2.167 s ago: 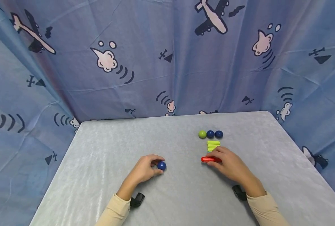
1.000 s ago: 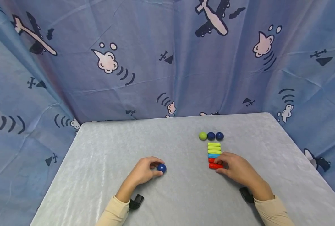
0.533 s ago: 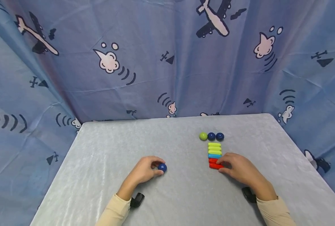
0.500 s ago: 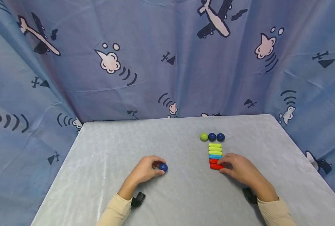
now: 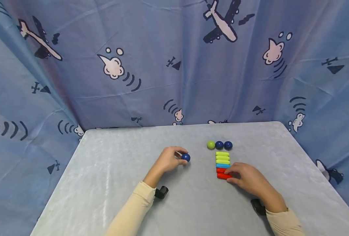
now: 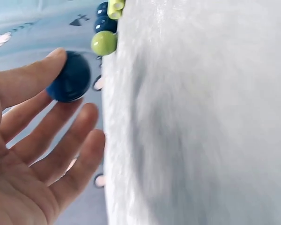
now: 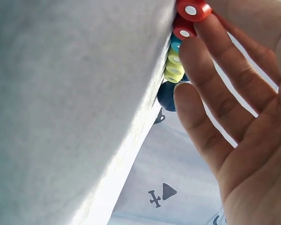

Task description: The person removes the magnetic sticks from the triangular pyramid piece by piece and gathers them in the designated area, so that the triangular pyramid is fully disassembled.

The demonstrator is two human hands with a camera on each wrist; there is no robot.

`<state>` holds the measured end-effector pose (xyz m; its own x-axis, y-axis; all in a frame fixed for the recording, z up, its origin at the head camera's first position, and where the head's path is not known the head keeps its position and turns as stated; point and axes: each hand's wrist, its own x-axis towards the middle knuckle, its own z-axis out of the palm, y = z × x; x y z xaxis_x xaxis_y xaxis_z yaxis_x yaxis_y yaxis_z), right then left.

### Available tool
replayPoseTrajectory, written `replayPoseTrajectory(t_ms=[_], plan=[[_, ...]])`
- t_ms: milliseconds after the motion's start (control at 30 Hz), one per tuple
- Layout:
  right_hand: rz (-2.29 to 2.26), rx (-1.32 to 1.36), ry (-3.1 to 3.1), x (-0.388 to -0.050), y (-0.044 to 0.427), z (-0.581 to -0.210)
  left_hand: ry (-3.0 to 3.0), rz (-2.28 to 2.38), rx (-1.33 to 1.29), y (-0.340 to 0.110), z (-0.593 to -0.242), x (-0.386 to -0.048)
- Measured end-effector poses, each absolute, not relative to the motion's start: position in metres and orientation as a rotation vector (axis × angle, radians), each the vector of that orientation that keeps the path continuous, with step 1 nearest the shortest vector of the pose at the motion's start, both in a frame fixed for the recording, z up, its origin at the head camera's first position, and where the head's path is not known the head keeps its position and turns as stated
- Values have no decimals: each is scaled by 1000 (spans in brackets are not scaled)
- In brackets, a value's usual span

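My left hand (image 5: 169,159) pinches a dark blue ball (image 5: 186,157) between thumb and fingertips, off the table in the left wrist view. My right hand (image 5: 248,177) has thumb and index finger at the right end of the front red stick (image 5: 223,176), pinching it as it lies on the table. Another red stick (image 5: 220,170) lies right behind, by the index fingertip. Farther back in the same column come a light blue stick (image 5: 223,166) and several yellow-green sticks (image 5: 222,158). White round spots mark the red sticks' ends in the right wrist view.
Behind the sticks, a green ball (image 5: 211,145) and two dark blue balls (image 5: 223,145) sit in a row. A pale grey cloth covers the table (image 5: 118,157). Blue curtains (image 5: 151,65) with airplane prints hang behind and beside it.
My left hand has carried the blue ball forward and right. Earlier, my right hand brought the front red stick into the column; it has hardly moved since.
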<state>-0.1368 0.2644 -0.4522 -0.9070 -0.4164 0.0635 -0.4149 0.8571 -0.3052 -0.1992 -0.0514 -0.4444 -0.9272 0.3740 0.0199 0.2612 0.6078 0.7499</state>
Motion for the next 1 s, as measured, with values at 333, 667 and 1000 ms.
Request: replayPoseTrajectory(t_ms=[333,667,1000], plan=[[-505,-680,3029,-138,262,-453,2699,1287,453,-12,-450,-247],[-529,-652,3027,-139,261,-452,2730,1273,462,11,-466,-271],[-528,-620,3008,-137,262,-454,2707,1265,403,20,-475,-272]])
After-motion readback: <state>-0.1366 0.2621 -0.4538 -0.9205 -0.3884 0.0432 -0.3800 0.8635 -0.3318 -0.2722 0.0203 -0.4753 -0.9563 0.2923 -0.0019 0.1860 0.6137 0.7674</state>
